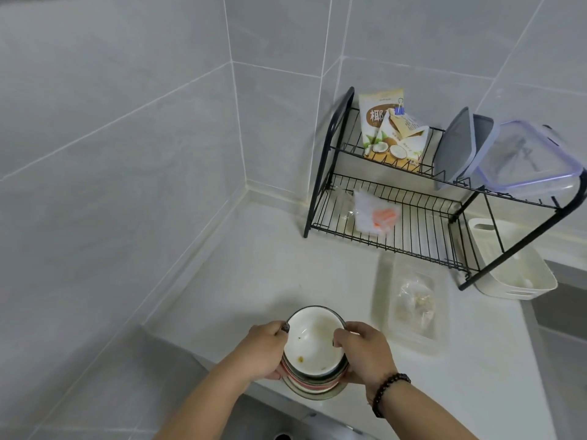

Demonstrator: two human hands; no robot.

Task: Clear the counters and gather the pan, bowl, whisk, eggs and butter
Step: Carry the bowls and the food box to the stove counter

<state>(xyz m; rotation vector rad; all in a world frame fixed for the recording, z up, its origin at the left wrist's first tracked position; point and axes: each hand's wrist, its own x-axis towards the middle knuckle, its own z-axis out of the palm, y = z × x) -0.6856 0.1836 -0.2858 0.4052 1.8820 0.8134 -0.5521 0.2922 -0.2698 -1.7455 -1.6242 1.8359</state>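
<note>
Bowl (pixel 313 346) sits gripped between left hand (pixel 265 352) and right hand (pixel 365 354).

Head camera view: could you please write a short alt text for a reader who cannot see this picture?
Two bare hands, left hand and right hand, grip a stack of dirty round ceramic bowls from both sides at the edge of a white counter. Behind stands a black wire dish rack holding coconut-printed paper packets and clear plastic lidded containers.

Pretty soft, even light, kinda cool and flat, no harsh glare. Wide-angle lens bends the wall tiles (pixel 127 154) near the edges, and the clear tray (pixel 413 306) looks smeared with blur.
</note>
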